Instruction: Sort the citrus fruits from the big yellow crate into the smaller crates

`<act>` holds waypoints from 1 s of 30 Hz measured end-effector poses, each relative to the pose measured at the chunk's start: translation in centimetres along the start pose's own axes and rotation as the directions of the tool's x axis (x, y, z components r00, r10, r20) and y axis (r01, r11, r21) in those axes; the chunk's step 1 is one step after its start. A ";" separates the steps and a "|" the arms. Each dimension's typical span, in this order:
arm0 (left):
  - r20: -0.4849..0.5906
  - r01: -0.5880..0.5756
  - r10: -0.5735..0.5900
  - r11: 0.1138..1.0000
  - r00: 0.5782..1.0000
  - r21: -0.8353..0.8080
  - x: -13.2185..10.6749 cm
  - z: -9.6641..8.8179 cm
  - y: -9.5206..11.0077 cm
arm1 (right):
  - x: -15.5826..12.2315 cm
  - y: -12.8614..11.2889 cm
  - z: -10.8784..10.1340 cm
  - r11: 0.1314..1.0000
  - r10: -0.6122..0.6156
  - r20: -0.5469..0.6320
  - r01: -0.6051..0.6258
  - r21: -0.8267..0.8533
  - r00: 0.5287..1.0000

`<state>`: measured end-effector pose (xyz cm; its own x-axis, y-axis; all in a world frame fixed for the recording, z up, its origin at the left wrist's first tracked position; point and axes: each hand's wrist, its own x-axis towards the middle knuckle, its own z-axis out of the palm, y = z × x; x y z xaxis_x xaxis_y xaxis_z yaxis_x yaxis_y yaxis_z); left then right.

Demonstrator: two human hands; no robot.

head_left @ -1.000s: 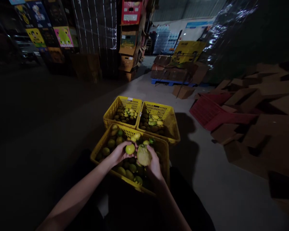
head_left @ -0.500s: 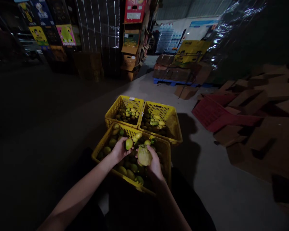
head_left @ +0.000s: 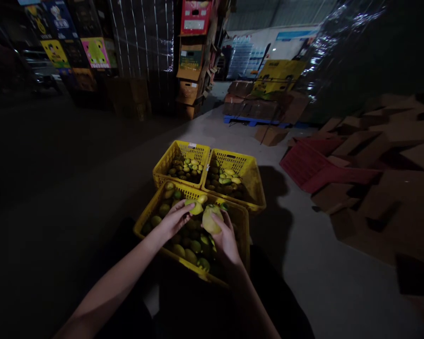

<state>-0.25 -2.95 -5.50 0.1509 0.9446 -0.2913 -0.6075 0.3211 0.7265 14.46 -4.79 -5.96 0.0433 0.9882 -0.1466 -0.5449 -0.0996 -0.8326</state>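
Over a yellow plastic crate (head_left: 248,249) of greenish-yellow lemons (head_left: 178,250), both of my hands are closed on fruit. My left hand (head_left: 173,220) grips a yellow lemon (head_left: 195,207) with the thumb across its near side. In my right hand (head_left: 226,239) sits a larger, pale, lumpy lemon (head_left: 210,221), thumb and fingers wrapped round its right side. The two fruits are close together, with a small gap between them. Another bright lemon (head_left: 202,199) shows just beyond my left hand's fruit. My forearms and the shade hide part of the crate's contents.
Behind the near crate stand two more yellow crates, one left (head_left: 158,173) and one right (head_left: 256,183), each with lemons inside. A red crate (head_left: 307,162) lies among cardboard boxes (head_left: 392,202) on the right. Beyond are a blue pallet (head_left: 250,121) and stacked cartons (head_left: 190,61).
My left hand has turned its lemon and moved it slightly right and up. The right hand has rotated the large lemon and raised it a little, with the fingers now further over it.
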 end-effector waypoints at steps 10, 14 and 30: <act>-0.031 0.092 -0.100 0.978 0.995 -0.187 0.2 -0.1 0.0 | 0.5 0.0 -0.8 0.969 0.209 -0.087 -0.195 0.150 0.974; -0.028 0.037 -0.041 0.991 0.999 -0.128 -0.1 0.0 0.1 | 0.7 0.5 -1.1 0.967 0.220 -0.090 -0.206 0.147 0.971; 0.053 -0.251 0.246 0.932 0.968 0.261 -1.1 1.0 0.4 | -0.1 -1.0 -0.4 0.994 0.000 -0.025 -0.002 -0.109 1.000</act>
<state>0.10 -3.77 -4.26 0.0379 0.9968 -0.0701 -0.4009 0.0795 0.9127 15.31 -4.81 -5.35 0.0646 0.9850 -0.1598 -0.4500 -0.1142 -0.8857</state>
